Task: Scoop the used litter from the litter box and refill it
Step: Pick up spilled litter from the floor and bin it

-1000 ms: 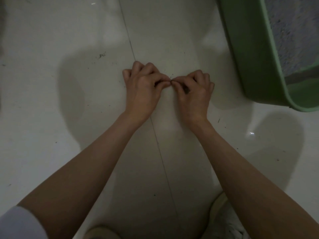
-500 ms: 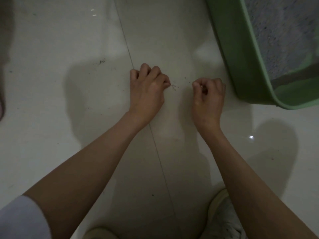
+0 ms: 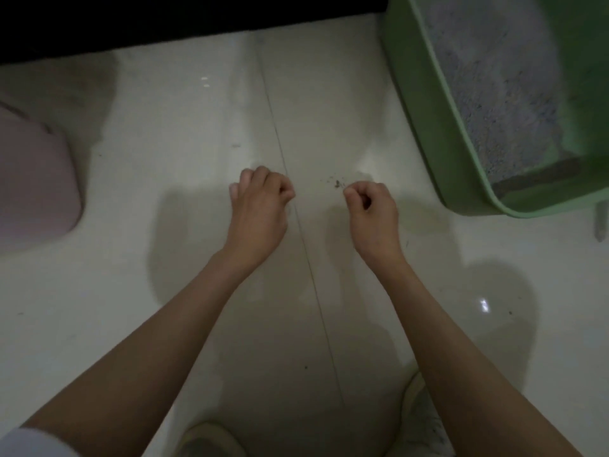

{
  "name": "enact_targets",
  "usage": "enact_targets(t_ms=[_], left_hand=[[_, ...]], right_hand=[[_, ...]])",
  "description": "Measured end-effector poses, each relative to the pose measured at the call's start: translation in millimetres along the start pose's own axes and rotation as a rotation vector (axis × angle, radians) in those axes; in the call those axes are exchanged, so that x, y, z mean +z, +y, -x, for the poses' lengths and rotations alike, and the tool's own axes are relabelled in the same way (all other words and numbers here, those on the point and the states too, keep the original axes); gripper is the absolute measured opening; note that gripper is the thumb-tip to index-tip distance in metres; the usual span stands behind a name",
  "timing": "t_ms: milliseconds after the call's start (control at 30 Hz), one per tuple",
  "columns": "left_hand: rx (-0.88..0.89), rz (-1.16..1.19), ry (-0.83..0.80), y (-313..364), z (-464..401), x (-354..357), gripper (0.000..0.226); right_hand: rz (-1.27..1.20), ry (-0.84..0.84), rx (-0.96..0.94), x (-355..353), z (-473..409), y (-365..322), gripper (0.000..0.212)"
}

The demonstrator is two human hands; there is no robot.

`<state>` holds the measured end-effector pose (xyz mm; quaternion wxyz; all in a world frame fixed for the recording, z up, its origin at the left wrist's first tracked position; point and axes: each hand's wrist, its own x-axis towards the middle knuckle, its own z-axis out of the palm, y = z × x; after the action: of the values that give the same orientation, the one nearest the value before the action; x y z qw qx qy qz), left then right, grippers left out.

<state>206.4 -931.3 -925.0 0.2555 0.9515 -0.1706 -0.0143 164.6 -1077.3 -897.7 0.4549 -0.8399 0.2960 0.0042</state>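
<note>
green litter box (image 3: pixel 425 103) right of both curled hands (image 3: pixel 258 206)

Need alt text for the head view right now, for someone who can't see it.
Two bare hands, left hand and right hand, hover with curled fingers over a tiled floor on either side of scattered litter crumbs. A green litter box holding grey litter sits at upper right.

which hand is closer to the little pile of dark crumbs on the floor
The right hand: the crumbs lie just off its fingertips, while the left hand sits across the tile seam.
</note>
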Motion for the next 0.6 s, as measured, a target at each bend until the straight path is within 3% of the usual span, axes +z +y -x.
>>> enact_targets(t_ms=[100,200,333,467,533,600], left_hand=[[-0.042,0.189,0.125,-10,11,-52,0.014],[-0.079,0.218,0.276,-16,23,-119,0.012],[-0.053,0.119,0.522,-22,38,-219,0.012],[-0.101,-0.064,0.751,-38,55,-306,0.013],[-0.207,-0.125,0.787,-54,64,-337,0.016],[-0.376,-0.188,0.681,-75,68,-357,0.015]], right_hand=[[-0.060,-0.055,-0.068,11,12,-42,0.016],[-0.135,-0.171,-0.217,25,27,-101,0.009],[-0.222,-0.346,-0.485,52,58,-206,0.011],[-0.344,-0.363,-0.742,82,96,-300,0.010],[-0.333,-0.399,-0.824,95,111,-333,0.012],[-0.120,-0.412,-0.932,108,118,-353,0.017]])
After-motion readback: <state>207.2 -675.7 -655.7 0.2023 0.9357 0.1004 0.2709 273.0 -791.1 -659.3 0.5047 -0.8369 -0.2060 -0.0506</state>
